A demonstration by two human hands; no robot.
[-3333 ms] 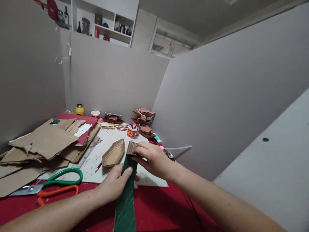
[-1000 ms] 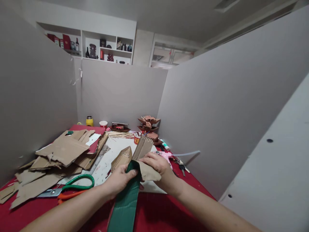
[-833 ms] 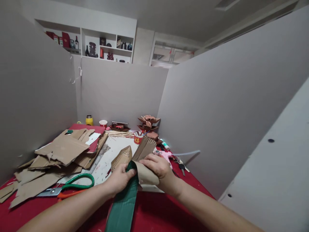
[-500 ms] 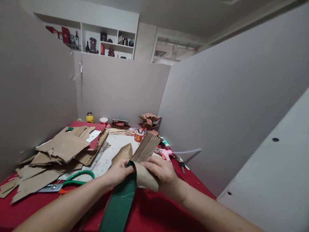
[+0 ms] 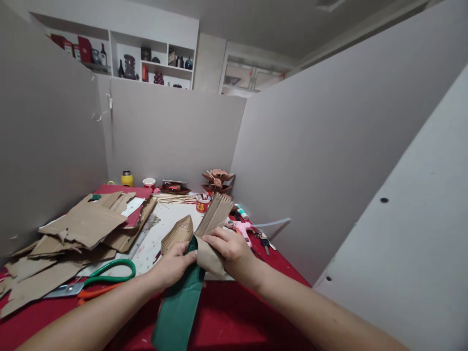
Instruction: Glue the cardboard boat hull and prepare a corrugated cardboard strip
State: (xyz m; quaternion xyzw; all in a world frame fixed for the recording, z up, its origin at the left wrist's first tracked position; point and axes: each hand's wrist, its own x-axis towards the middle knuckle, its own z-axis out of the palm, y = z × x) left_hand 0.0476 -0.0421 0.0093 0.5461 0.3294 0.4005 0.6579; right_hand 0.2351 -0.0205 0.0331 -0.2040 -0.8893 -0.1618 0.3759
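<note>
Over the near part of the table I hold a strip of cardboard (image 5: 179,312), green on the side facing me. My left hand (image 5: 177,263) is closed on it, thumb on top. A brown paper layer (image 5: 211,258) curls away from the strip, pinched in my right hand (image 5: 232,251). Beyond the fingers, the strip's far end (image 5: 216,210) shows bare corrugated ridges. Just behind my left hand lies a boat-shaped cardboard piece (image 5: 179,233). My fingertips hide part of the fold.
Torn cardboard sheets (image 5: 84,219) are heaped at left, with green-handled scissors (image 5: 106,273) in front. A pink glue gun (image 5: 241,229) and keys (image 5: 266,242) lie at right. Farther back are a red paper cup (image 5: 202,204), thin sticks (image 5: 175,198) and small model boats (image 5: 218,181). Grey panels (image 5: 175,131) enclose the table.
The view has shifted, so the surroundings sit farther left. Both hands still hold the strip and its paper layer; the loose layer's curl looks flatter and less bulged toward me.
</note>
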